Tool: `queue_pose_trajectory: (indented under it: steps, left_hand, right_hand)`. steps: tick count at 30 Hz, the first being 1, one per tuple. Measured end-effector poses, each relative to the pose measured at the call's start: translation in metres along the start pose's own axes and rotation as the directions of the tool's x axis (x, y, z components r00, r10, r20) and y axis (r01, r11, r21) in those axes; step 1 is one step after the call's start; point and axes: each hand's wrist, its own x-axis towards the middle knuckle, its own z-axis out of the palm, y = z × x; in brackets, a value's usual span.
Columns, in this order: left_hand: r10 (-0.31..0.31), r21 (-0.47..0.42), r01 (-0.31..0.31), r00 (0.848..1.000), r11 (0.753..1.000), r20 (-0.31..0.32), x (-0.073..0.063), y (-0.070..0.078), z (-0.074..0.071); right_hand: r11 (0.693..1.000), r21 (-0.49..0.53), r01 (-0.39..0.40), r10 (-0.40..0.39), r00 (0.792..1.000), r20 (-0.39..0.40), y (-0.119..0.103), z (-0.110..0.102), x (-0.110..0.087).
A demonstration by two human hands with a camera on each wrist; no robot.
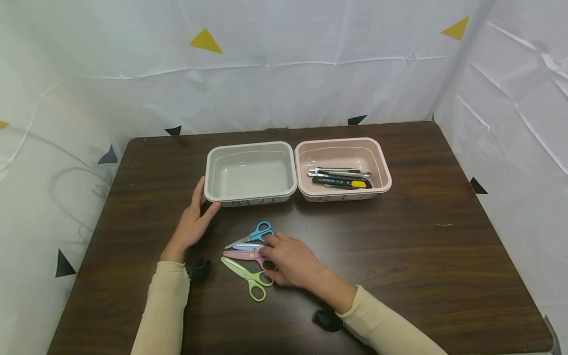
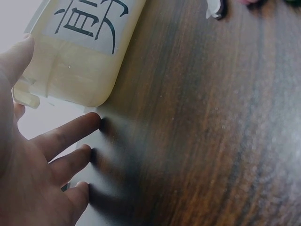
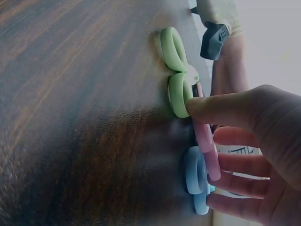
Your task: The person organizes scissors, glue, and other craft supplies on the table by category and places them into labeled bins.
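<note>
In the head view, my left hand (image 1: 192, 227) is at the near left corner of a grey-white plastic bin (image 1: 250, 198), its thumb by the front rim and fingers spread along the side. In the left wrist view, the fingers are parted beside the bin's labelled wall (image 2: 75, 70). My right hand (image 1: 293, 261) arches over the handles of several scissors on the table. Its thumb meets a ring of the green scissors (image 3: 178, 94), while the fingers reach past the pink scissors (image 3: 203, 136). Light-blue scissors (image 1: 247, 247) and bright blue scissors (image 1: 262, 231) lie alongside, partly covered.
To the right of the grey-white bin stands a pink bin (image 1: 343, 144), holding several utility knives (image 1: 341, 182). Both bins are near the back of the dark wooden table (image 1: 421, 236). White sheeting (image 1: 284, 93) hangs behind and at the sides. A dark device is strapped on each wrist.
</note>
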Motion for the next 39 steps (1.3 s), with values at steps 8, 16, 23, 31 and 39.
queue_pose_trajectory:
  steps: [8, 16, 23, 31, 39]
  left_hand:
    - [-0.003, -0.008, 0.003, 1.000, 1.000, -0.003, -0.0004, 0.0002, 0.0003]
    - [-0.003, -0.009, 0.002, 1.000, 1.000, -0.005, 0.0002, -0.0008, 0.0007]
    - [0.009, 0.000, -0.009, 1.000, 1.000, -0.002, 0.0002, -0.0030, 0.0015]
    - [0.010, 0.005, -0.010, 1.000, 1.000, -0.004, -0.0005, -0.0018, 0.0008]
    - [-0.003, 0.003, 0.003, 1.000, 1.000, -0.007, -0.0001, -0.0013, 0.0011]
  right_hand:
    - [0.999, 0.033, 0.015, -0.014, 0.998, -0.057, -0.0004, 0.0019, -0.0003]
    - [0.999, 0.051, 0.010, -0.007, 0.998, -0.064, -0.0021, 0.0002, 0.0003]
    - [0.999, 0.051, 0.005, -0.002, 0.998, -0.058, -0.0026, -0.0033, 0.0003]
    - [0.996, 0.088, 0.019, -0.012, 0.996, -0.084, -0.0013, -0.0033, -0.0003]
    - [0.993, 0.114, 0.039, -0.023, 0.990, -0.136, -0.0006, -0.0058, -0.0004]
